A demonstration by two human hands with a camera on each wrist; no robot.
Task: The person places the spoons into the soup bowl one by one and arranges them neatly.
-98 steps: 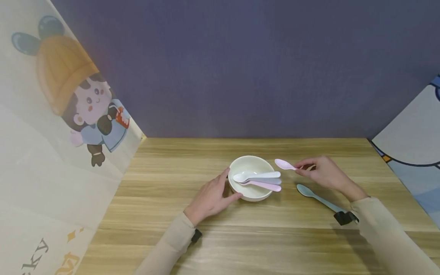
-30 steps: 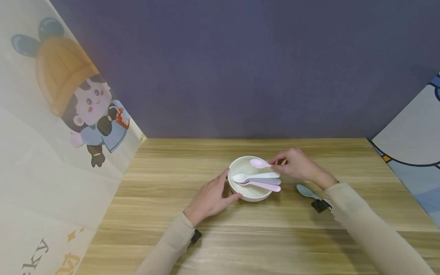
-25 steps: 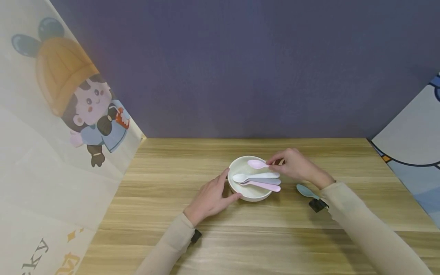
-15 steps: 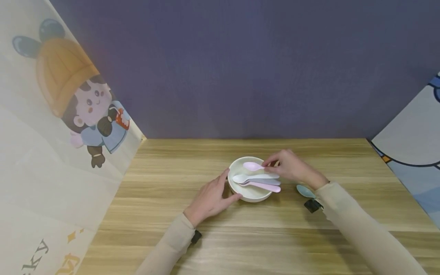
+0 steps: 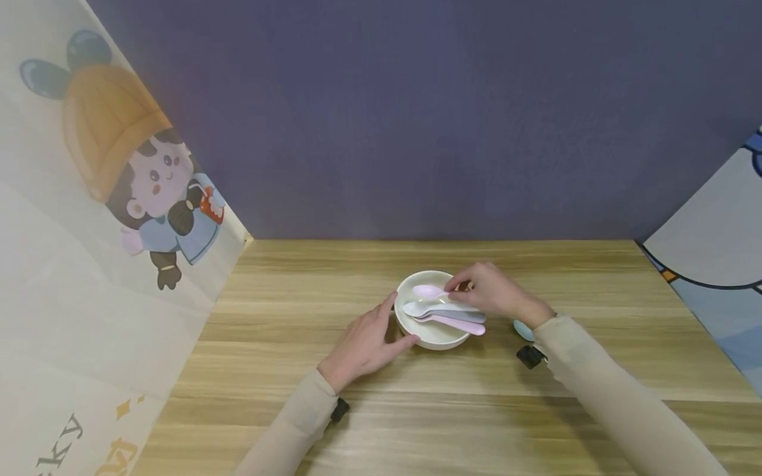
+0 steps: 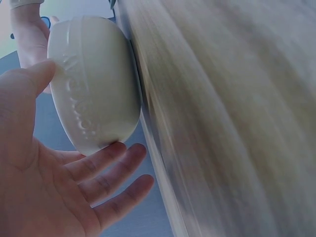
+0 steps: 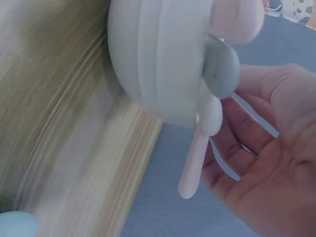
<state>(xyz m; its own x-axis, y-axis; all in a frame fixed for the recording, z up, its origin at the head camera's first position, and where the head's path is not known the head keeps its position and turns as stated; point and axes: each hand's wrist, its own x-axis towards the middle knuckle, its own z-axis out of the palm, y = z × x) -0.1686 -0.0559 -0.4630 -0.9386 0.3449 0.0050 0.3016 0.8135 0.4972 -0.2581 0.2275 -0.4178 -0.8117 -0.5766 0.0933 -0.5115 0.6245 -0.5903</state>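
My right hand (image 5: 491, 291) pinches a light pink spoon (image 5: 427, 291) between thumb and fingers, its head over the inside of a cream bowl (image 5: 432, 340). In the right wrist view, that spoon's handle (image 7: 192, 168) slants down beside the fingers. A white spoon (image 5: 419, 309), a grey spoon (image 5: 470, 316) and a second pink spoon (image 5: 461, 324) lie side by side in the bowl, handles over its right rim. My left hand (image 5: 363, 344) steadies the bowl's left side, thumb and index finger against it. The left wrist view shows its other fingers loosely extended.
A blue-green spoon (image 5: 524, 330) lies on the wooden table (image 5: 428, 410) right of the bowl, mostly hidden under my right forearm. Behind the table rises a dark blue panel (image 5: 381, 119). A pale wall (image 5: 65, 264) with a cartoon figure bounds the left side.
My right hand has carried the pink spoon leftward from beside the bowl to over its inside, lowering toward the white spoon. My left hand and the bowl have stayed in place.
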